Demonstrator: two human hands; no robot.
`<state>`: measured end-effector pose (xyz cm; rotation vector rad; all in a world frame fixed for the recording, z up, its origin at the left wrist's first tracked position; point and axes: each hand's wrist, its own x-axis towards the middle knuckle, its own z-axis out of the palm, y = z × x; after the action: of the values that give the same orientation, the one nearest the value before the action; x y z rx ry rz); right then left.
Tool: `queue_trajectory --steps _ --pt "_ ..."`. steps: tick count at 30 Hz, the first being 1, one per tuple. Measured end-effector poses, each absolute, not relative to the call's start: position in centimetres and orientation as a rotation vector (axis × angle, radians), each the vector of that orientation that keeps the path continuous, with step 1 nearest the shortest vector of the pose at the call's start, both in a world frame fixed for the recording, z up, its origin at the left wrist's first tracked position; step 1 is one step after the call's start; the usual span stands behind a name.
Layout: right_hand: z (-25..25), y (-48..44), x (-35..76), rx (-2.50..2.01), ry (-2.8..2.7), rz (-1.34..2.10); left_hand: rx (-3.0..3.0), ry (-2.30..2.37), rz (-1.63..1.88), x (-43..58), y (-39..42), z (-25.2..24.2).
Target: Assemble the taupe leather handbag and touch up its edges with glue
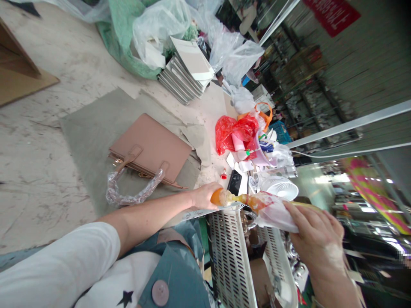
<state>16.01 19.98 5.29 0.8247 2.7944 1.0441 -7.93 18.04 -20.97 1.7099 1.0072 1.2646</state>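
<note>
My left hand is closed round a small orange piece that looks like a bottle or cap, crusted with pale yellow residue. A thin yellow stem runs from it to an amber, smeared part, partly covered by a white wrapper or cloth. My right hand is closed round that wrapper; a yellowish length shows behind its fingers. What lies under the wrapper is hidden. Beyond my left forearm, a dusty-pink handbag lies on grey paper, its handle wrapped in clear plastic.
Stacked grey-white boards stand beside green and clear plastic bags. A red plastic bag, a dark phone and a white fan are on the table. Below my hands is a white slatted basket holding brown pieces.
</note>
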Motion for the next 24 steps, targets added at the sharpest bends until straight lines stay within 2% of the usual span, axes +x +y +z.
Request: queue_trajectory --steps 24 --pt "5.12 20.08 16.25 0.838 2.801 1.077 1.7 1.005 1.275 -7.82 18.1 -21.16"
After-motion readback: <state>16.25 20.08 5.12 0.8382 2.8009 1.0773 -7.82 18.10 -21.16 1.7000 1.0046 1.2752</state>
